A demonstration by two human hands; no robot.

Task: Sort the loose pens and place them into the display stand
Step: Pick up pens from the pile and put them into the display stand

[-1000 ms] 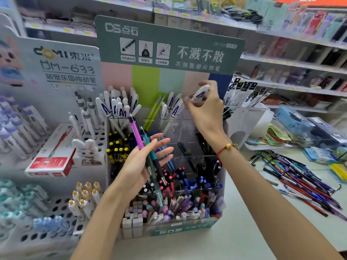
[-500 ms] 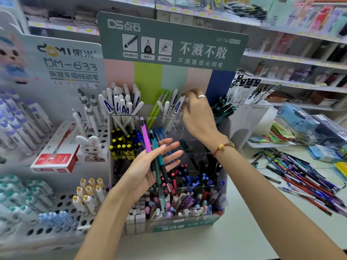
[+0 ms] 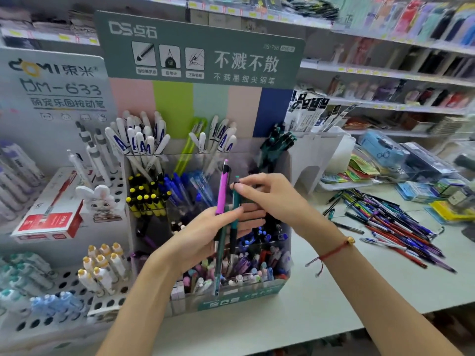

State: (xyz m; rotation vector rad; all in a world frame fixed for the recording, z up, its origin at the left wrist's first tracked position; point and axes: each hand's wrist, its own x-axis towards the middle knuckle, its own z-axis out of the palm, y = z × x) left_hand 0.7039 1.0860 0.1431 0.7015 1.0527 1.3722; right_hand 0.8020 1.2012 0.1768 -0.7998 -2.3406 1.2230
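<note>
Three pens sit in the left hand (image 3: pixel 205 235) at centre frame: a pink pen (image 3: pixel 222 187) and two teal ones. Risk: drawing one out could drag its neighbours loose, since that hand's fingers lie nearly straight, barely clamping. Right hand (image 3: pixel 267 196) pinches the top of a teal pen (image 3: pixel 236 201) between thumb and forefinger. Stand (image 3: pixel 257 289) lies directly behind; loose pens (image 3: pixel 390 224) wait at right.

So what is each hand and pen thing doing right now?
Left hand: holds a few pens upright.
Pink pen: in the left hand.
Teal pen: top pinched by the right hand.
Display stand: pens in its compartments.
Loose pens: in a pile on the counter.
</note>
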